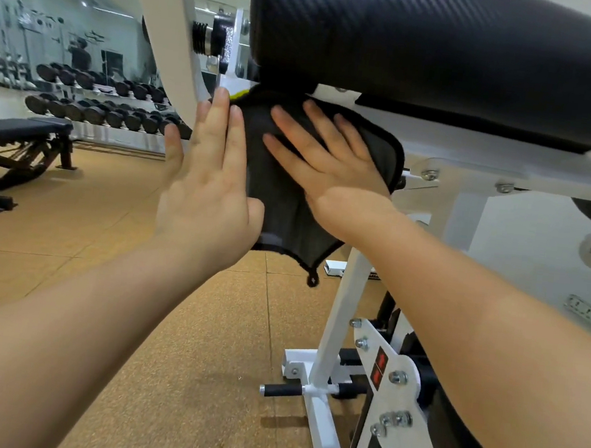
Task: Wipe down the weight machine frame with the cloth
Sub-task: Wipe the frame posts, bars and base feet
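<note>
Mid-wipe, judged from the pose: cloth (289, 201) spread against the white frame (475, 162), directly beneath the straightened fingers (319, 120) of the right hand (329, 165); pressed flat, not gripped. Lower corner with its small loop (313, 280) left hanging below the palm. Left hand (209, 193) likewise released, fingers (221, 121) straight along the cloth's left edge, thumb laid on the fabric. Called next, probably, for a firm sliding stroke along the bar, with even pressure around the bolt heads (430, 174) to the right of the right fingers. Cloth soft, dark grey, faintly ribbed, bound in black trim, with a yellow-green patch beside the left fingertips. Frame smooth, painted, flat-sided. Above the fingers, a rounded black pad (451, 50) in carbon-weave covering. Below, a speckled cork-toned floor (185, 321).
</note>
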